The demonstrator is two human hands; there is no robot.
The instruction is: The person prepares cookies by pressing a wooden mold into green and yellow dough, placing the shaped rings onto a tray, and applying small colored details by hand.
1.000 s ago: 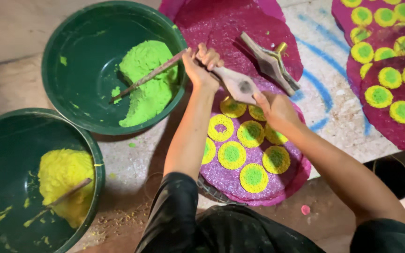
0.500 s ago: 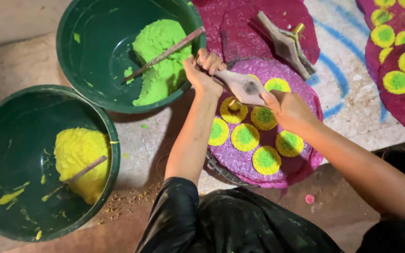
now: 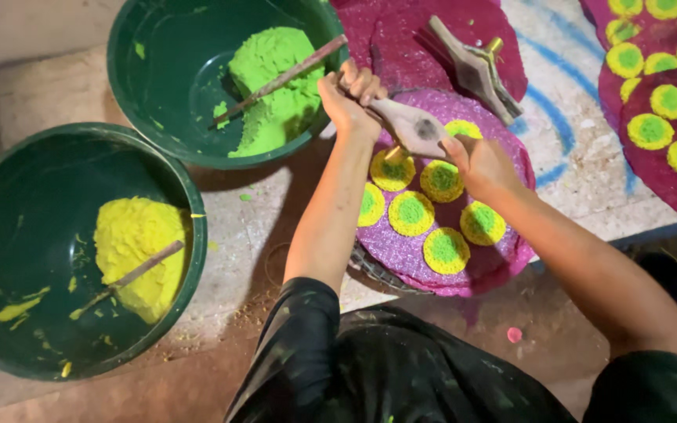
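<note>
My left hand [image 3: 348, 95] and right hand [image 3: 479, 163] grip the wooden stamp [image 3: 413, 127] between them, fingers closed, above the purple disc [image 3: 503, 258].

No packages, labels, signs or screens are to be seen anywhere in the head view.

The floor [image 3: 237, 235] under all this is pale, rough concrete, dusted with flecks of green and yellow powder and a little sawdust. Up and to the right of the grip it carries broad blue painted strokes [image 3: 562, 117] on a whitish patch. Nearer the bottom it turns reddish brown [image 3: 197, 376] and sits in shadow, with a small pink speck [image 3: 515, 334] lying there. Light falls from above, brightest at the top left corner [image 3: 33, 31].
</note>
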